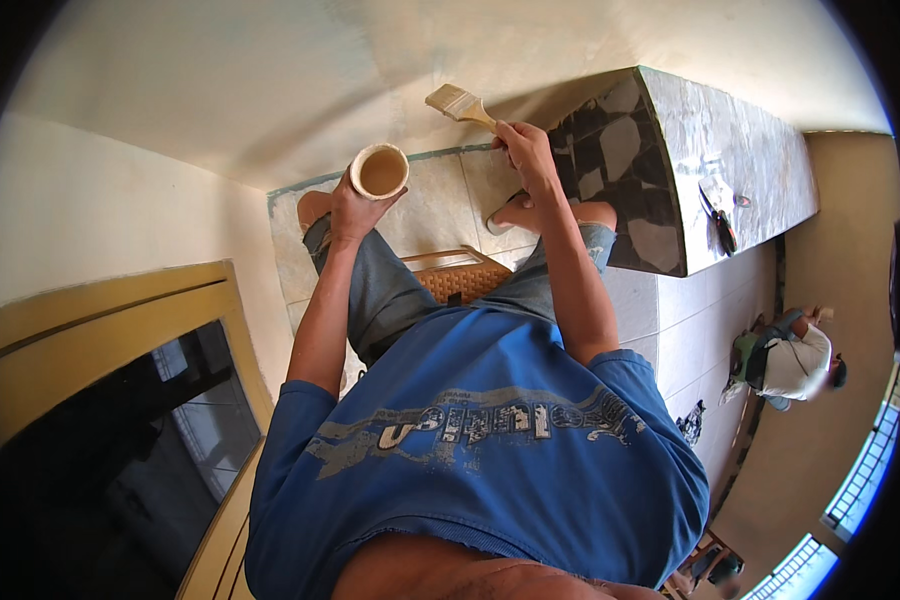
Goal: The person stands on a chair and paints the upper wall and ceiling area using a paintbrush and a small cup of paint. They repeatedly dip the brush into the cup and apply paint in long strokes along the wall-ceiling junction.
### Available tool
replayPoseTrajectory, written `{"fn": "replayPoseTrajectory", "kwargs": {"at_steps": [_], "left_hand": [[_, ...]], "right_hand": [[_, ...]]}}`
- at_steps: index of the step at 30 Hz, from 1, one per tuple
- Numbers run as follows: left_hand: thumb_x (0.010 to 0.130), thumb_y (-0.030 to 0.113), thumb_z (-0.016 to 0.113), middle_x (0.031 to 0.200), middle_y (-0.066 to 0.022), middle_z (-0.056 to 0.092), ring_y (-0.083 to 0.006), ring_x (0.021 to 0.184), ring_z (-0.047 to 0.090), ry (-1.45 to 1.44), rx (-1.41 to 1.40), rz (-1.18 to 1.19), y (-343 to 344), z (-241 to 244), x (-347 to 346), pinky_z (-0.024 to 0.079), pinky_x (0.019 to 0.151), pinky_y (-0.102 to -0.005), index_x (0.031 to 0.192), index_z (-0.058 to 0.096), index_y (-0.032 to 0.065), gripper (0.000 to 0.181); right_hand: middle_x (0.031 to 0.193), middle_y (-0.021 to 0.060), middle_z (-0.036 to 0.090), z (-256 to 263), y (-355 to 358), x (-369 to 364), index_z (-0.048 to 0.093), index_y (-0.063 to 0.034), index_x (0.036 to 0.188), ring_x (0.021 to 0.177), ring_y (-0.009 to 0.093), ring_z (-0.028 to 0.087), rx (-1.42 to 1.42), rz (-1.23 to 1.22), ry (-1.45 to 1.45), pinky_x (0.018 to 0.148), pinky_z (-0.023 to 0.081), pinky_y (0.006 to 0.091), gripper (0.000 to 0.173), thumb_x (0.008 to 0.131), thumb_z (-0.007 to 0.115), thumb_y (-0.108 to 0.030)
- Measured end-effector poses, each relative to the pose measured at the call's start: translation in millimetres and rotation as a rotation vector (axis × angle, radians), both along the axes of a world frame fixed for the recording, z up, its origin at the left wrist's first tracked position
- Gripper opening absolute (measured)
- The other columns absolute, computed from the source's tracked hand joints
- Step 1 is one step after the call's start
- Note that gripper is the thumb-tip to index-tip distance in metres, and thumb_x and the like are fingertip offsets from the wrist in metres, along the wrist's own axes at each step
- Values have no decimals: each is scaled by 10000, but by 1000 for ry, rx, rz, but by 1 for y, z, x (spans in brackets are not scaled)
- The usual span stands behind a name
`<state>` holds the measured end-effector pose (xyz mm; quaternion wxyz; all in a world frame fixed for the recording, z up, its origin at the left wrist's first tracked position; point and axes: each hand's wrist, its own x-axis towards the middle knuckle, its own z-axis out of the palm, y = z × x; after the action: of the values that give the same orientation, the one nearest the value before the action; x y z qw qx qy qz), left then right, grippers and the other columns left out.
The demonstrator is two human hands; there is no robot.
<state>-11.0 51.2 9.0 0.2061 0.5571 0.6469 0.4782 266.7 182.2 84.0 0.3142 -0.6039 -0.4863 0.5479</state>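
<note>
My left hand (358,206) grips a round container (355,174) whose rim is coated in pale paint. Cream-coloured liquid paint (382,172) lies inside it. In my right hand (526,150) is the handle of a flat paintbrush (457,103). Its bristles point up and left, close in view to the cream wall (322,82); I cannot tell whether they touch it. The wall ahead has uneven, patchy colour. A bluish line (435,154) runs where this wall meets the tiled floor (424,195).
A woven plastic seat (465,281) is between my legs. At right stands a stone-patterned counter (619,150) with dark-handled tools (722,225) on top. A yellow frame (131,315) surrounds a dark opening at left. Another person (791,364) sits by the far wall; part of a further person (712,566) shows lower right.
</note>
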Motion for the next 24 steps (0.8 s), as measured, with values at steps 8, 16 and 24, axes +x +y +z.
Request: {"fn": "replayPoseTrajectory", "kwargs": {"at_steps": [8, 16, 24], "left_hand": [[671, 298, 986, 1183, -153, 733, -302, 1065, 730, -2, -4, 32, 0, 6, 2, 606, 889, -393, 1267, 651, 41, 731], [683, 315, 977, 1178, -149, 731, -287, 1062, 729, 46, 49, 9, 1, -10, -3, 607, 893, -389, 1273, 639, 41, 733], [696, 304, 970, 1190, -134, 725, -268, 1067, 727, 43, 51, 2, 3, -9, -2, 600, 911, -369, 1282, 627, 37, 730]], "right_hand": [[784, 105, 683, 11, 47, -48, 714, 65, 1114, 531, 113, 499, 63, -28, -108, 503, 412, 293, 366, 951, 476, -160], [888, 241, 710, 70, 76, -76, 623, 143, 1234, 507, 117, 444, 70, -24, 224, 456, 377, 285, 440, 925, 411, -89], [871, 249, 718, 154, 82, -87, 653, 124, 1146, 564, 124, 471, 135, 11, 248, 519, 412, 276, 393, 944, 439, -136]]}}
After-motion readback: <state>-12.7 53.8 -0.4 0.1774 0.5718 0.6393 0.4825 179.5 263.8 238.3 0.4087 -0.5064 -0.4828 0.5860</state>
